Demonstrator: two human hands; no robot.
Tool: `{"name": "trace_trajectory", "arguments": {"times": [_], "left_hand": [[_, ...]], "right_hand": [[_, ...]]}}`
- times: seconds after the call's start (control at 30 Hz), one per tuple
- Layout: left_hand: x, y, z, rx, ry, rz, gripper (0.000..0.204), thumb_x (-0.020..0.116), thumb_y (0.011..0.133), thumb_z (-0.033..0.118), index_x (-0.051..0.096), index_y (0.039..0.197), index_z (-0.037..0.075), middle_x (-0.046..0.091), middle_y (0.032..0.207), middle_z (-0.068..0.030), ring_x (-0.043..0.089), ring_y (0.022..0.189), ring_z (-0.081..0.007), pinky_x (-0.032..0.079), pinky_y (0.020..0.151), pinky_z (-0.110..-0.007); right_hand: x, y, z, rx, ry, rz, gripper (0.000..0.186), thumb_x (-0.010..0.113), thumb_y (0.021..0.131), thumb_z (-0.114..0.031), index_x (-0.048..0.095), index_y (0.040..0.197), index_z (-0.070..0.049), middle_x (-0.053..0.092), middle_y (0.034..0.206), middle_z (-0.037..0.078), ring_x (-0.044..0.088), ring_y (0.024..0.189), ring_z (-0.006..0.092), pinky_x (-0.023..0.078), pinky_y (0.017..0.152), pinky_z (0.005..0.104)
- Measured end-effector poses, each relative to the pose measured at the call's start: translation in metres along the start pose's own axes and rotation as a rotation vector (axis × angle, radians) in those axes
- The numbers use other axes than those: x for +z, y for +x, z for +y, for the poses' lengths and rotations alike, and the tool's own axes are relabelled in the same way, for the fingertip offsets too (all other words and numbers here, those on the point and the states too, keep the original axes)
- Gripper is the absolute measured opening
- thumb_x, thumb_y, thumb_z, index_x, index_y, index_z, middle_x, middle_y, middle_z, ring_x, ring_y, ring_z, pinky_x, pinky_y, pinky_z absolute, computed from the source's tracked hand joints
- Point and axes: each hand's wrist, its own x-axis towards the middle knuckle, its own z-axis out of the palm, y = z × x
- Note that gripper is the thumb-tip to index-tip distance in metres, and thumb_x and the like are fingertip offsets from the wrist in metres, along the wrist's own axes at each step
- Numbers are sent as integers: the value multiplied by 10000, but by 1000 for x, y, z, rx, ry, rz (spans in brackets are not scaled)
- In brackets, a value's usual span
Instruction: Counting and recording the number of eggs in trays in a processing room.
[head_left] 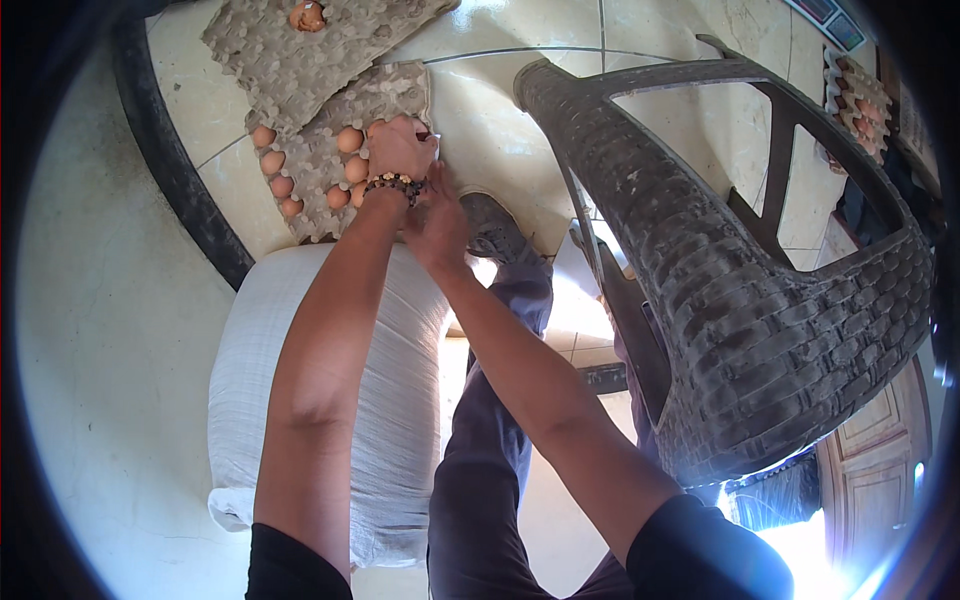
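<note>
My left hand (401, 150), with a beaded bracelet at its wrist, is over the right side of a grey cardboard egg tray (312, 193). Its fingers curl down out of sight, and whatever they hold is hidden. Close beside its wrist, at the tray's right edge, is my right hand (440, 220), its visible fingers stretched upward. Brown eggs sit in the tray: several along the left edge, such as one egg (272, 162), and several near my left hand, including another egg (350, 140). A small dark red patch shows beside my left knuckles.
A second egg tray (300, 60) overlaps the far side, bearing a broken brown shell (307, 15). A white cloth-covered sack (330, 400) lies under my forearms. A dark woven-pattern plastic chair (690, 260) lies tipped to the right. Farther right stands another tray of eggs (858, 105).
</note>
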Motion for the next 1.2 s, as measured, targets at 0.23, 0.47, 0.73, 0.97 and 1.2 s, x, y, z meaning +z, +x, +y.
{"name": "trace_trajectory", "arguments": {"times": [0.23,0.47,0.73,0.97,1.2], "left_hand": [[1,-1,-5,27,-3,-20,238,760,750,250,759,925,89,724,893,-156,700,864,-315,555,842,-388],[13,1,-12,60,-18,53,293,759,731,333,769,900,94,736,836,-123,714,782,-268,571,766,-361],[12,1,-2,-21,8,55,324,756,729,362,768,893,83,735,829,-125,709,785,-273,568,759,-368],[12,-2,-8,5,-1,51,290,725,761,324,747,900,71,718,828,-170,702,835,-315,548,808,-407],[14,3,1,64,-23,32,268,717,759,298,743,885,63,713,792,-162,700,767,-310,556,751,-388]], "right_hand": [[4,-2,37,-9,37,77,469,628,815,-82,562,1258,55,639,1157,218,658,931,356,531,798,414],[16,32,45,585,703,124,214,654,899,-150,723,1010,20,703,804,54,615,698,120,496,672,308],[18,44,51,764,683,33,173,670,896,-86,713,1018,29,706,894,48,622,784,108,489,742,249],[30,39,33,471,420,189,193,667,862,-117,731,989,14,735,867,138,715,824,190,539,745,321],[14,45,71,379,494,35,161,655,885,-39,710,1012,44,718,835,102,678,755,132,536,680,269]]}}
